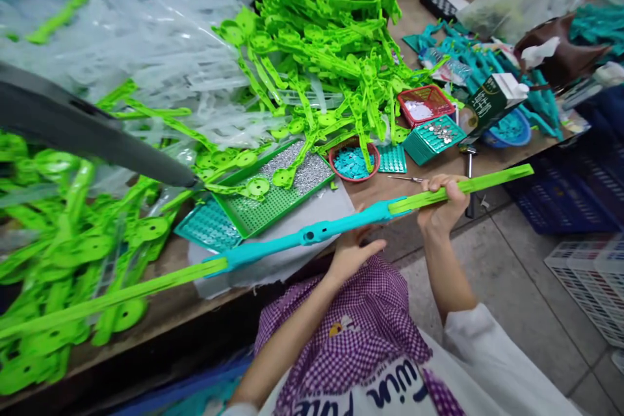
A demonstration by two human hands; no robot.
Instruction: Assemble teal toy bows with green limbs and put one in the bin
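A long plastic piece, with a teal middle section (292, 237) and a lime-green strip (492, 180) at each end, slants across in front of me. My right hand (443, 205) is closed around the green strip on its right side, thumb on top. My left hand (348, 260) is under the teal section, its thumb stretched out to the right and apart from the piece. The other left fingers are mostly hidden behind the teal plastic, so I cannot tell how firmly they touch it. The left strip runs out past the frame edge.
Lime-green plastic parts (322, 26) are heaped on the table. A green tray (258, 224) holds small metal pieces; a red basket (334, 172) holds teal bits. A dark grey tool (97, 130) juts in from the left. Right are stacked teal trays (424, 149), a carton (490, 107) and a hammer (469, 172).
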